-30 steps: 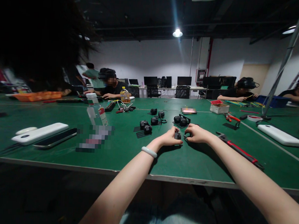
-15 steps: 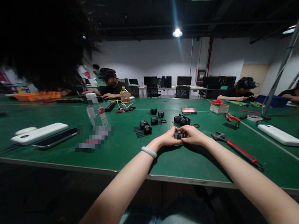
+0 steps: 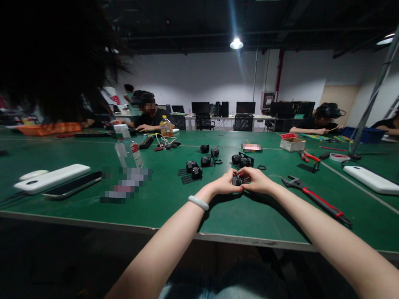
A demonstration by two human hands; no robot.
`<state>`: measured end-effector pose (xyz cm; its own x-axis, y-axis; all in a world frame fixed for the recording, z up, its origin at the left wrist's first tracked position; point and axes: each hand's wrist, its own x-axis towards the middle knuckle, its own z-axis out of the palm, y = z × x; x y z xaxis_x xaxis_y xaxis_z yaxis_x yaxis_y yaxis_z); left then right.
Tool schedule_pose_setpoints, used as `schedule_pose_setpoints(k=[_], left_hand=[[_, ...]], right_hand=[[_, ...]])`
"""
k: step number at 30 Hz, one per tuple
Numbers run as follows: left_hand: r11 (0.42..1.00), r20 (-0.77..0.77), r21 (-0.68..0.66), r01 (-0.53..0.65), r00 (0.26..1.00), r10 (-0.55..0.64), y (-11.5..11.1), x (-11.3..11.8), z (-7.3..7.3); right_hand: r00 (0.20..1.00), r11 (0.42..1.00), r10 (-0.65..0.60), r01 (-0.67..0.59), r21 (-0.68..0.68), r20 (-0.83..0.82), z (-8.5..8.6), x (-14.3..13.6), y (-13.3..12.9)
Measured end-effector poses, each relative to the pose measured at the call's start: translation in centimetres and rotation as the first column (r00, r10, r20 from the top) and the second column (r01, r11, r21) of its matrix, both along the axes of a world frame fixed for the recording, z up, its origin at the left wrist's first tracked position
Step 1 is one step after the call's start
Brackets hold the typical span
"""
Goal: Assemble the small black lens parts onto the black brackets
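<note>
Both hands meet over the green table (image 3: 169,206), around a small black part (image 3: 237,180). My left hand (image 3: 225,183) has its fingers closed on the part's left side, and a pale bracelet circles that wrist. From the right, my right hand (image 3: 255,180) pinches the same part with thumb and fingers. Just beyond the hands sit black round-bodied parts (image 3: 241,160) with a flat bracket. To the left lie more such parts (image 3: 195,172) with thin prongs. A black ring (image 3: 261,167) rests right of the hands.
An adjustable wrench (image 3: 320,202) and red-handled pliers (image 3: 311,159) lie at right, near a small box (image 3: 292,143) and white power bank (image 3: 373,180). A bottle (image 3: 127,148), phone (image 3: 73,185) and another power bank (image 3: 54,177) are at left. People sit across the table.
The fingers of my right hand have shifted slightly left around the black part. My left hand has hardly moved.
</note>
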<state>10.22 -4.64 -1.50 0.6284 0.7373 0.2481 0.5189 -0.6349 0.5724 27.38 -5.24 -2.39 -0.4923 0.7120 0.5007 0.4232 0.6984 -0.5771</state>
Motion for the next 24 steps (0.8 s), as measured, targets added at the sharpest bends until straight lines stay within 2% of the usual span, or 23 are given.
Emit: schedule_pose_setpoints(k=[13, 24], left_hand=[[0.999, 0.016, -0.029, 0.013, 1.0, -0.012, 0.42, -0.08, -0.35], [0.999, -0.023, -0.024, 0.022, 0.999, -0.023, -0.16, -0.02, 0.19]], right_hand=[[0.999, 0.997, -0.007, 0.004, -0.074, -0.043, 0.06, -0.05, -0.08], [0.998, 0.994, -0.038, 0.033, -0.108, -0.045, -0.31, 0.16, 0.44]])
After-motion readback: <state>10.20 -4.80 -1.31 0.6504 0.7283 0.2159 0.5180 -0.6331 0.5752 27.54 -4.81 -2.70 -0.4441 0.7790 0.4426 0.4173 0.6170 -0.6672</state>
